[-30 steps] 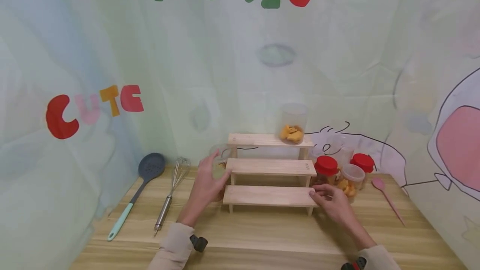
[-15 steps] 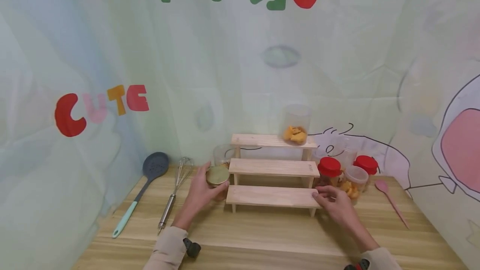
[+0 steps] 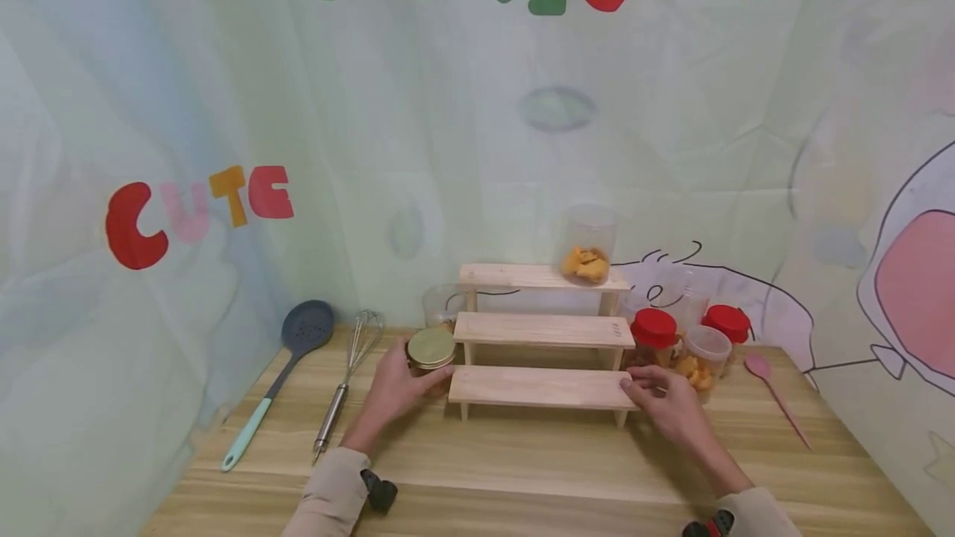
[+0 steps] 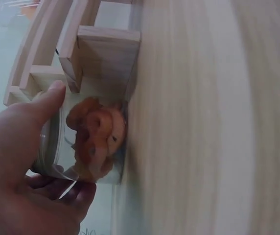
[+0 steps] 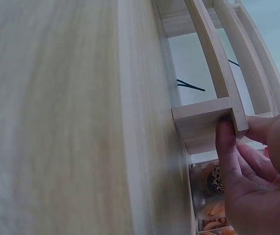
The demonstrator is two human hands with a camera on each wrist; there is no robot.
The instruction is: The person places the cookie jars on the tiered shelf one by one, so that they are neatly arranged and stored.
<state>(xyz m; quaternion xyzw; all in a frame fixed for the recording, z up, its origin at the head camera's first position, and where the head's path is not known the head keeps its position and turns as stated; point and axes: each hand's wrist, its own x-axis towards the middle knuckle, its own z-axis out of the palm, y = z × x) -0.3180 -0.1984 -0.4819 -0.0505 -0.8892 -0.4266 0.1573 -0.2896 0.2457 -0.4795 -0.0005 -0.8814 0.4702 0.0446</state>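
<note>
My left hand (image 3: 391, 392) grips a clear jar with a gold lid (image 3: 431, 348), its thumb on the side nearest the rack and its fingers round the other side. In the left wrist view, the jar (image 4: 98, 142) holds orange-brown pieces and stands beside the left end of the wooden rack. My right hand (image 3: 666, 404) pinches the right end of the lowest step (image 3: 540, 386) of this three-step rack, thumb above and a finger beneath. On the top step, towards the right, stands a clear jar with yellow-orange pieces (image 3: 585, 263).
Right of the rack cluster jars with red lids (image 3: 654, 328) and an open-looking tub (image 3: 705, 346). A pink spoon (image 3: 776, 396) lies further right. To the left lie a slotted turner (image 3: 279, 379) and a whisk (image 3: 343, 388). Another clear jar (image 3: 440, 305) stands behind the gold-lidded one.
My left hand has come down and slightly towards me round the gold-lidded jar, whose lid now shows fully. The right hand keeps its hold on the rack.
</note>
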